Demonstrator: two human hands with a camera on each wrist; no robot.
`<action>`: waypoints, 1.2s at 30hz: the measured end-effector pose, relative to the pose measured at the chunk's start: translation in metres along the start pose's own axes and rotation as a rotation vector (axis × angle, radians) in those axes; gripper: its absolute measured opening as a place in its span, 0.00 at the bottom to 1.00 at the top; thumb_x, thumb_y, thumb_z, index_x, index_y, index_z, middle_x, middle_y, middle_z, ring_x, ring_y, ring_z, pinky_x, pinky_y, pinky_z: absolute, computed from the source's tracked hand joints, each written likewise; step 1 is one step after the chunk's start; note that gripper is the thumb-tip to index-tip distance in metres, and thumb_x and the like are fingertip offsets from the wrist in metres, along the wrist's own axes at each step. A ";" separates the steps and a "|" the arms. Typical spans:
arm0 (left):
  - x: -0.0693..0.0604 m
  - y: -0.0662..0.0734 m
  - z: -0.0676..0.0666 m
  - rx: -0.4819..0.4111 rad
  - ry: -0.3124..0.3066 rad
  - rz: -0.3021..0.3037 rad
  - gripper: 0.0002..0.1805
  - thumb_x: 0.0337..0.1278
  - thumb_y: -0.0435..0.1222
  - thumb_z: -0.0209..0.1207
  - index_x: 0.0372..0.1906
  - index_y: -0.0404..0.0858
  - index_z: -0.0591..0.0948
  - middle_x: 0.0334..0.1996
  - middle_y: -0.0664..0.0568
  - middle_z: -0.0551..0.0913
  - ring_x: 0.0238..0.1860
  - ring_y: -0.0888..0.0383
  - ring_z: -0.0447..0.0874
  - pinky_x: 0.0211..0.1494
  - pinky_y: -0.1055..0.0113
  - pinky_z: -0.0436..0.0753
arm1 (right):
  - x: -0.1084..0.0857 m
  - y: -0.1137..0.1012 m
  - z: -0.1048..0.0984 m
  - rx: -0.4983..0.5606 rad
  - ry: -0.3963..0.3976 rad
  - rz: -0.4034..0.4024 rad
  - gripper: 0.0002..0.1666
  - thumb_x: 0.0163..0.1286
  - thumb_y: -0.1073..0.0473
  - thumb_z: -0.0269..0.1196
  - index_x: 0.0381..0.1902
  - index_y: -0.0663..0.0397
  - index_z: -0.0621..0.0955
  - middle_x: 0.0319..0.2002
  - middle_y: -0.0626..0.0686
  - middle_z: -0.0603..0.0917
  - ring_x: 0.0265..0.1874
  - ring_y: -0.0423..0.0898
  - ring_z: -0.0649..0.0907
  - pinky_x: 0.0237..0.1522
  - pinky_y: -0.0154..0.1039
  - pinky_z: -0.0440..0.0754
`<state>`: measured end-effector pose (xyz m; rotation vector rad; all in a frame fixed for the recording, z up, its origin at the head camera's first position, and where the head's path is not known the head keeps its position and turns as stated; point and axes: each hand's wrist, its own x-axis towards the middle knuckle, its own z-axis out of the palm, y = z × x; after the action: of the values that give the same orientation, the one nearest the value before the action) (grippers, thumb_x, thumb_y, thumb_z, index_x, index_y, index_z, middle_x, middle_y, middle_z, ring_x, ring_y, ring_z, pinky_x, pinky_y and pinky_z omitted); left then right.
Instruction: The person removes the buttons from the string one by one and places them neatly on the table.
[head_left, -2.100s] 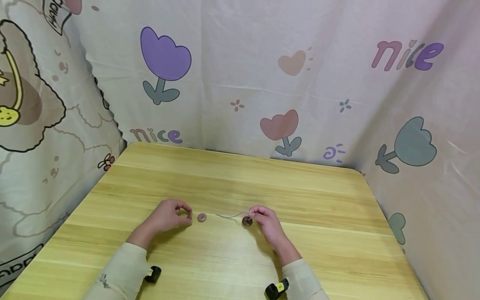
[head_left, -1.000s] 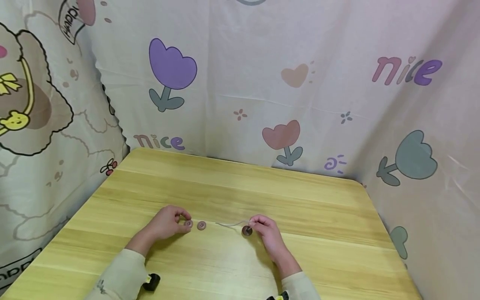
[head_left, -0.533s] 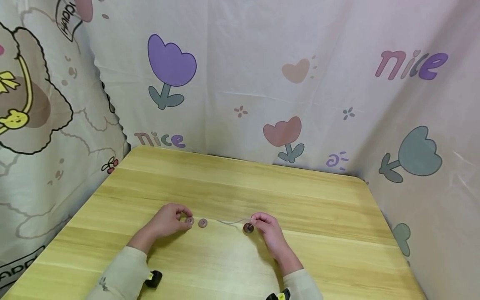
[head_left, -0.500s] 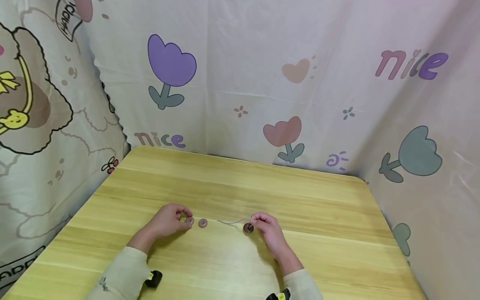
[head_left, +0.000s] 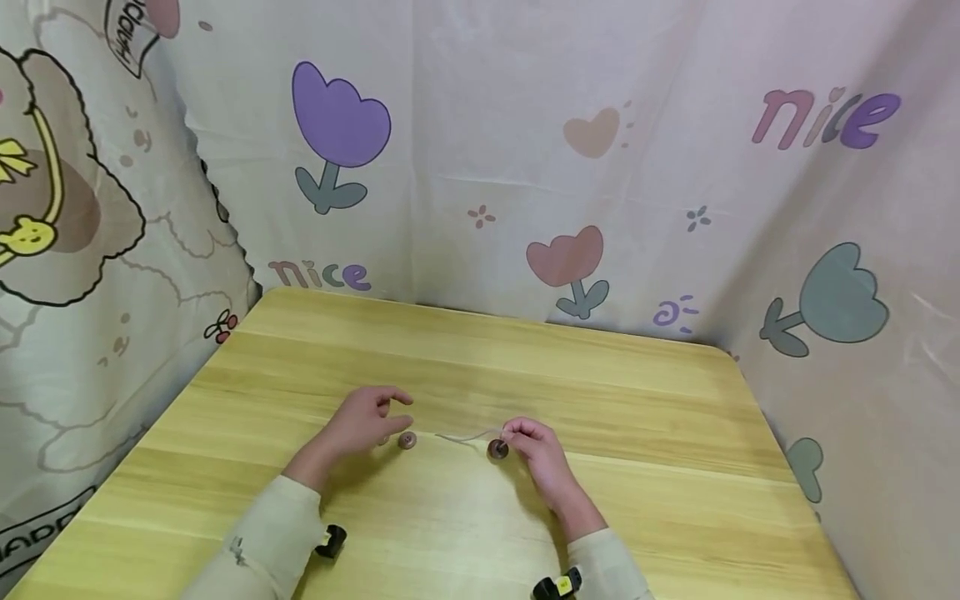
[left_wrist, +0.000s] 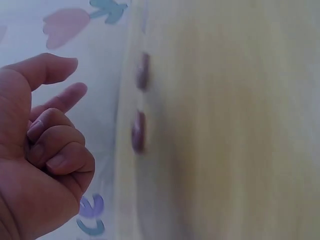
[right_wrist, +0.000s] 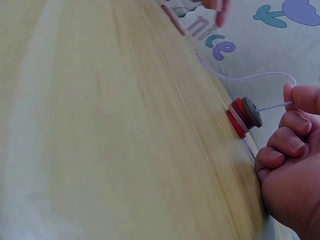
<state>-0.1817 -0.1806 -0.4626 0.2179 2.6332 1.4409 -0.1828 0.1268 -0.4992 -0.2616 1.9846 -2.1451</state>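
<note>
My left hand (head_left: 367,419) hovers over two brown buttons, its thumb and index finger apart and nothing between them. In the left wrist view its other fingers are curled. One button (head_left: 407,440) lies in plain sight on the table; the other button (left_wrist: 138,132) is mostly hidden by the hand in the head view. My right hand (head_left: 542,458) pinches a thin pale string (right_wrist: 240,78) between thumb and forefinger. Threaded on that string is a stack of buttons (right_wrist: 244,117) in red, brownish pink and dark grey, just below the fingertips. The string's free end points left.
Both hands work at the middle of a light wooden table (head_left: 450,358). A printed curtain (head_left: 480,125) hangs behind it and at both sides. Small black cameras sit on the wrists, the left camera (head_left: 331,542) and the right camera (head_left: 557,585).
My left hand has let go of the left button and moved up and right, its thumb and index finger spreading. The right hand keeps its pinch on the string, almost unmoved.
</note>
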 end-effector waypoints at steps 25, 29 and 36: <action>0.018 0.050 0.067 0.054 -0.143 0.210 0.12 0.64 0.39 0.65 0.48 0.38 0.85 0.13 0.59 0.58 0.14 0.63 0.53 0.22 0.69 0.61 | -0.002 0.004 0.001 -0.019 -0.033 0.004 0.15 0.70 0.62 0.61 0.38 0.76 0.78 0.35 0.56 0.80 0.40 0.48 0.76 0.48 0.42 0.71; 0.020 0.049 0.072 0.063 -0.150 0.205 0.11 0.62 0.39 0.66 0.48 0.41 0.85 0.13 0.60 0.58 0.13 0.63 0.53 0.22 0.69 0.62 | -0.002 0.004 0.001 -0.019 -0.028 0.000 0.15 0.69 0.62 0.60 0.38 0.75 0.79 0.35 0.56 0.80 0.40 0.49 0.76 0.47 0.42 0.72; 0.027 0.050 0.078 0.096 -0.158 0.214 0.11 0.62 0.41 0.66 0.47 0.43 0.85 0.13 0.60 0.60 0.13 0.64 0.55 0.21 0.68 0.63 | 0.000 0.002 0.001 -0.029 -0.010 -0.007 0.14 0.69 0.63 0.61 0.38 0.75 0.79 0.36 0.55 0.79 0.40 0.48 0.75 0.46 0.40 0.72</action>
<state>-0.1907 -0.0843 -0.4637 0.6148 2.6154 1.2946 -0.1829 0.1258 -0.5008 -0.2834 2.0143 -2.1162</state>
